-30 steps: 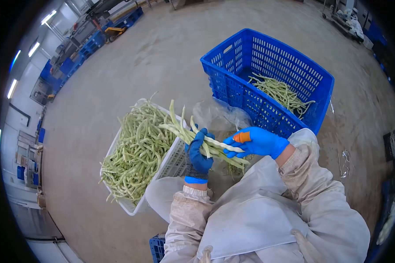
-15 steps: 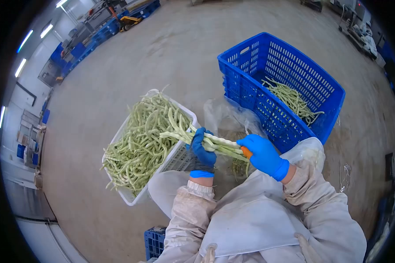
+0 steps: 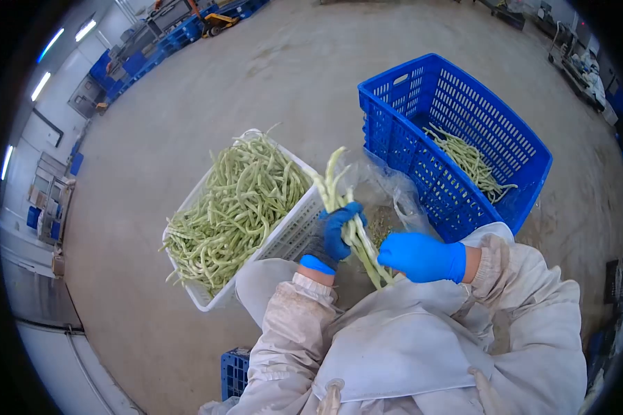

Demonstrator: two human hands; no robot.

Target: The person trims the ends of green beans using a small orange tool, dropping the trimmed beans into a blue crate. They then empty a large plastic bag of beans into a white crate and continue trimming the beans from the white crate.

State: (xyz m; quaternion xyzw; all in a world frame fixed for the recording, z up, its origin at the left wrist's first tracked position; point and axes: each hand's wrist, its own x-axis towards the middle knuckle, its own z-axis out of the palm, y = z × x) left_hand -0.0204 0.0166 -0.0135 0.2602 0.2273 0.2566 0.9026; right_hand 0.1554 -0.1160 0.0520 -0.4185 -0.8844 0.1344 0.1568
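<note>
A bunch of pale green beans [image 3: 358, 238] stands nearly upright in front of my lap. My left hand [image 3: 339, 230], in a blue glove with a dark grey cuff area, is wrapped round its middle, with bean tips poking out above. My right hand [image 3: 417, 256], in a bright blue glove, is closed beside the bunch's lower part; whatever lies in its fingers is hidden. To the left, a white crate [image 3: 284, 238] is heaped with more green beans [image 3: 246, 200]. Fewer beans [image 3: 472, 162] lie inside a blue crate [image 3: 412, 155] at the right.
A clear plastic bag [image 3: 398, 183] with plant scraps lies on the floor between the crates, close to my knees. Part of a dark blue crate [image 3: 235, 373] shows by my left side. A yellow pallet jack [image 3: 218, 24] and blue pallets stand far back left.
The bean bunch has swung from lying sideways to nearly upright. My right hand has turned and moved slightly down; the orange piece seen at its fingers is now out of sight.
</note>
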